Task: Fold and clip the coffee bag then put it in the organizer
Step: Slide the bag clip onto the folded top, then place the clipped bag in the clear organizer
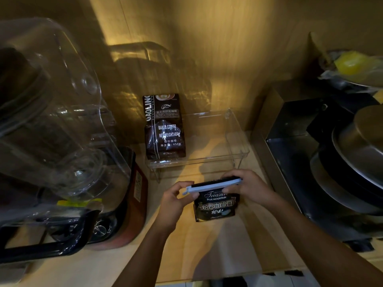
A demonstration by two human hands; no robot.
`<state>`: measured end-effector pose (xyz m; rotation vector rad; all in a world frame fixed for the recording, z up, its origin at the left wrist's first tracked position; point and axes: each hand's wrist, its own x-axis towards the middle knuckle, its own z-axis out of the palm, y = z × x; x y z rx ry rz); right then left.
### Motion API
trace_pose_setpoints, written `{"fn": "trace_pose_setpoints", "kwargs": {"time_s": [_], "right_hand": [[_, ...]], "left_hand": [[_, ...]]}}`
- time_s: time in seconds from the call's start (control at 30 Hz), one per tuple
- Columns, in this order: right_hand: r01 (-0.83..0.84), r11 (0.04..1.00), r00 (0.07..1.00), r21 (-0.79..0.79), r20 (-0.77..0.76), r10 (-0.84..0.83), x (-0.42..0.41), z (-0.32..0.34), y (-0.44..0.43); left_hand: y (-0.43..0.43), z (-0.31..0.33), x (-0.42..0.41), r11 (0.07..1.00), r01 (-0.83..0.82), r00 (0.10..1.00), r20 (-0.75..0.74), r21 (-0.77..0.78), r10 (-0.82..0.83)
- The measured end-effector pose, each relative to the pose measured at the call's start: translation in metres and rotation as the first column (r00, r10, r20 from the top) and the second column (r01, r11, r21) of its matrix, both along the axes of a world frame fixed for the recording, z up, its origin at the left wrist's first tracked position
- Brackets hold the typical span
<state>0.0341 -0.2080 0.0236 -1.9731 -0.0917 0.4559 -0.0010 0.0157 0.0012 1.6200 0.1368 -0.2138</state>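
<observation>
The coffee bag (215, 206) stood on the worktop (238, 241) just in front of the clear organizer (238, 150), its folded top carrying a pale clip (213, 186) whose long axis ran left to right. The left hand (176, 204) pinched the clip's left end; the right hand (250, 189) gripped its right end and the bag top. The organizer lay beyond both hands, holding a second coffee bag (164, 127) upright in its left part, the right part free.
</observation>
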Motion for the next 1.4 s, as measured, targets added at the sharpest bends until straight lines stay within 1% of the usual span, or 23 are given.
{"fn": "trace_pose_setpoints", "kwargs": {"time_s": [0.03,0.07,0.13,0.17,0.2,0.27,0.33,0.37,0.4,0.47,0.53,0.6,0.67,0.73,0.87,0.93,1.07,1.13,1.17,1.27,1.33,1.4], "right_hand": [[0.029,0.993,0.999,0.116,-0.044,-0.024,-0.001,-0.003,-0.003],[0.059,0.979,0.996,0.193,-0.075,-0.045,-0.003,-0.007,-0.004],[0.122,0.945,0.987,0.303,-0.142,-0.082,-0.007,-0.018,-0.006],[0.139,0.935,0.981,0.327,-0.172,-0.086,-0.009,-0.025,-0.006],[0.137,0.934,0.978,0.33,-0.193,-0.076,-0.012,-0.032,-0.006],[0.096,0.94,0.976,0.327,-0.216,-0.025,-0.018,-0.045,-0.004],[0.068,0.931,0.97,0.358,-0.24,0.021,-0.022,-0.057,-0.001],[0.059,0.926,0.967,0.373,-0.251,0.039,-0.023,-0.063,0.0],[0.042,0.927,0.966,0.373,-0.253,0.058,-0.023,-0.068,0.0],[-0.022,0.95,0.963,0.311,-0.249,0.104,-0.024,-0.075,0.0],[-0.054,0.959,0.958,0.279,-0.257,0.129,-0.025,-0.083,0.0],[-0.014,0.953,0.959,0.304,-0.265,0.099,-0.028,-0.092,0.001],[0.038,0.942,0.964,0.333,-0.261,0.053,-0.029,-0.098,0.003],[0.05,0.938,0.967,0.343,-0.251,0.04,-0.029,-0.099,0.004],[0.111,0.953,0.973,0.283,-0.226,-0.047,-0.03,-0.092,0.009],[0.131,0.958,0.977,0.254,-0.199,-0.081,-0.03,-0.088,0.013],[0.151,0.944,0.983,0.292,-0.149,-0.111,-0.028,-0.066,0.015],[0.118,0.928,0.99,0.352,-0.116,-0.082,-0.023,-0.052,0.014],[0.094,0.931,0.994,0.351,-0.092,-0.066,-0.019,-0.044,0.012],[0.046,0.964,0.999,0.263,0.004,-0.048,-0.006,-0.016,0.01],[0.045,0.976,0.997,0.214,0.056,-0.058,0.001,0.0,0.007],[0.05,0.977,0.993,0.209,0.091,-0.07,0.005,0.019,0.005]], "left_hand": [[-0.001,-0.002,-0.001,0.997,0.026,0.999,-0.029,-0.074,-0.028],[-0.002,-0.006,-0.002,0.99,0.059,0.997,-0.045,-0.126,-0.065],[-0.005,-0.013,-0.003,0.978,0.125,0.988,-0.072,-0.169,-0.138],[-0.007,-0.017,-0.004,0.975,0.141,0.983,-0.091,-0.171,-0.159],[-0.007,-0.021,-0.003,0.976,0.15,0.979,-0.112,-0.16,-0.169],[-0.009,-0.031,-0.002,0.98,0.183,0.967,-0.162,-0.084,-0.195],[-0.012,-0.04,-0.004,0.973,0.23,0.95,-0.211,-0.015,-0.228],[-0.013,-0.045,-0.005,0.968,0.252,0.947,-0.212,0.019,-0.242],[-0.014,-0.05,-0.006,0.961,0.273,0.946,-0.197,0.05,-0.259],[-0.015,-0.06,-0.009,0.948,0.301,0.945,-0.163,0.101,-0.283],[-0.017,-0.066,-0.011,0.938,0.275,0.958,-0.148,0.211,-0.247],[-0.021,-0.074,-0.011,0.92,0.211,0.976,-0.12,0.329,-0.181],[-0.025,-0.077,-0.011,0.916,0.176,0.983,-0.117,0.359,-0.143],[-0.026,-0.078,-0.011,0.926,0.149,0.987,-0.114,0.346,-0.116],[-0.023,-0.078,-0.012,0.975,0.096,0.984,-0.166,0.2,-0.063],[-0.02,-0.076,-0.01,0.983,0.079,0.985,-0.162,0.163,-0.052],[-0.018,-0.062,-0.005,0.981,0.083,0.992,-0.109,0.177,-0.064],[-0.018,-0.048,-0.002,0.979,0.085,0.993,-0.092,0.186,-0.069],[-0.017,-0.039,0.0,0.977,0.082,0.995,-0.078,0.198,-0.068],[-0.016,-0.012,0.007,0.977,0.048,0.999,0.013,0.207,-0.052],[-0.017,0.01,0.013,0.978,0.023,0.996,0.079,0.208,-0.041],[-0.019,0.031,0.018,0.98,0.011,0.993,0.116,0.197,-0.035]]}}
